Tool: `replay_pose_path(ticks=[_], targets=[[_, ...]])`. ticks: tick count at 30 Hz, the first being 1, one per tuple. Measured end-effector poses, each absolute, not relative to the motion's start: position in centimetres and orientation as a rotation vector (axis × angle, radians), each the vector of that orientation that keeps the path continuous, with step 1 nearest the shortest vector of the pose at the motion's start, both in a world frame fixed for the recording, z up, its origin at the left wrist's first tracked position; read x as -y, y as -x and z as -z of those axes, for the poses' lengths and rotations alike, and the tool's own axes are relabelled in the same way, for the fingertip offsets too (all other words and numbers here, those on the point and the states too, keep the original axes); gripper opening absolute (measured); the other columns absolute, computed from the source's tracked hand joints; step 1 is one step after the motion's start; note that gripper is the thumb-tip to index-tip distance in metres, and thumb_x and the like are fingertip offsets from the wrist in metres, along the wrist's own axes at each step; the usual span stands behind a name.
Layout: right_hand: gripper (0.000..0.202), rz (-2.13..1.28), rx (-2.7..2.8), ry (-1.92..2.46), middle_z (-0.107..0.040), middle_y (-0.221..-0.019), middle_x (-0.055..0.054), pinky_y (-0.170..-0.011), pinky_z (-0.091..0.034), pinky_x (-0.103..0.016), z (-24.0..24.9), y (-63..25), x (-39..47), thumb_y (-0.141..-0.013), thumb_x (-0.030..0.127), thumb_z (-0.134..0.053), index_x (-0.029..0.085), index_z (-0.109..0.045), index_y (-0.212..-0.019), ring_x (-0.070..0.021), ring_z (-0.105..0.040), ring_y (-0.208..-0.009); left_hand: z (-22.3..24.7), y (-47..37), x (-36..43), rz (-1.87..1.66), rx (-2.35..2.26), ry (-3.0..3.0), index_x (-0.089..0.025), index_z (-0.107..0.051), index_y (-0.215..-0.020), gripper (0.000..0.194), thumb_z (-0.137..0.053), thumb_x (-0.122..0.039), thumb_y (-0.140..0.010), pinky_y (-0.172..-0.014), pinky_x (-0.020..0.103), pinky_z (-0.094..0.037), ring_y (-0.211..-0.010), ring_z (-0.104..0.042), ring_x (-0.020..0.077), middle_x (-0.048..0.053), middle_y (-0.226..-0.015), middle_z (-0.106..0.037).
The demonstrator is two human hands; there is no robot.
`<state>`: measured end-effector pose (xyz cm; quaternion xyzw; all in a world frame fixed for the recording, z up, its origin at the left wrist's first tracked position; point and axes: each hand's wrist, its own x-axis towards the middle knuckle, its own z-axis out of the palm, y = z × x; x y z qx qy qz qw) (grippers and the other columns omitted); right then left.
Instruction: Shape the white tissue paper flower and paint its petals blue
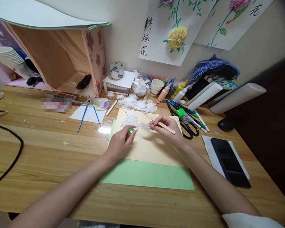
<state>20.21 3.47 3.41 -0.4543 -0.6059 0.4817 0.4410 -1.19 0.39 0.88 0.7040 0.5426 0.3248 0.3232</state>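
Observation:
A white paper flower (pixel 130 121) with ruffled petals lies on a cream sheet (pixel 154 148), which rests on a green sheet (pixel 152 177). My left hand (pixel 120 142) lies on the cream sheet at the flower's near edge. Its thumb and index finger are a little apart, and a small bright green patch (pixel 131 129) shows by them. Over the sheet, my right hand (pixel 168 128) is closed, with a wooden craft stick (pixel 166 127) between its fingers. Its fingertips also pinch a thin white paper piece (pixel 145 126), just right of the flower.
White paper scraps (pixel 137 104) lie behind the sheets, beside a bowl of scraps (pixel 141 85), a paper cup (pixel 157 87) and paint bottles (pixel 165 91). Scissors (pixel 188 131) and pens are at the right, near a black phone-like case (pixel 230 161). Blue brushes (pixel 82 118) lie left.

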Motion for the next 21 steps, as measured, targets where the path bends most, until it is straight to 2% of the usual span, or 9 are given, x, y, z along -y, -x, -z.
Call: replay_pose_path(ticks=[3,10,14,18,21], targets=[[0.022,-1.320,1.567,1.069,-0.070,-0.084,-0.005,-0.072,-0.052,-0.031,-3.6,-19.6,-2.9,-0.074,0.033,-0.073,0.018,-0.057,-0.077,-0.0157,-0.066,-0.076,-0.8,1.2,-0.4,-0.828,-1.335,-1.845,-0.020,-0.058,-0.113,0.030,-0.043,-0.036,-0.093,-0.059,0.022,-0.036,-0.056,-0.049,0.0114,-0.005,-0.062,-0.057],[0.017,-1.219,1.676,1.087,-0.071,-0.090,-0.007,-0.076,-0.052,-0.032,-3.2,-19.4,-2.7,-0.076,0.029,-0.070,0.018,-0.058,-0.080,-0.0180,-0.067,-0.085,-0.6,1.4,-0.5,-0.875,-1.334,-1.852,-0.019,-0.062,-0.089,0.021,-0.047,-0.034,-0.092,-0.058,0.021,-0.035,-0.054,-0.047,0.0096,-0.006,-0.056,-0.052],[0.011,-0.990,1.796,1.183,-0.070,-0.087,-0.006,-0.078,-0.050,-0.033,-2.8,-20.7,-3.5,-0.080,0.028,-0.064,0.019,-0.058,-0.080,-0.0209,-0.067,-0.090,-0.3,1.3,-0.5,-0.901,-1.426,-1.862,-0.019,-0.063,-0.087,0.018,-0.051,-0.032,-0.089,-0.057,0.021,-0.034,-0.055,-0.048,0.0091,-0.005,-0.059,-0.054],[0.013,-0.564,1.875,1.410,-0.071,-0.089,-0.006,-0.071,-0.047,-0.033,-3.0,-21.6,-3.9,-0.083,0.032,-0.061,0.020,-0.061,-0.083,-0.0205,-0.065,-0.079,-0.2,1.3,-0.4,-0.875,-1.518,-1.898,-0.019,-0.066,-0.085,0.022,-0.051,-0.034,-0.089,-0.056,0.022,-0.032,-0.055,-0.048,0.0096,-0.004,-0.059,-0.055],[0.023,-0.569,1.850,1.345,-0.068,-0.081,-0.004,-0.068,-0.045,-0.030,-3.6,-21.1,-3.2,-0.091,0.037,-0.049,0.020,-0.062,-0.083,-0.0171,-0.062,-0.073,-0.3,1.5,-0.4,-0.873,-1.583,-1.914,-0.019,-0.067,-0.086,0.022,-0.052,-0.035,-0.088,-0.056,0.023,-0.031,-0.055,-0.049,0.0102,-0.004,-0.058,-0.055]])
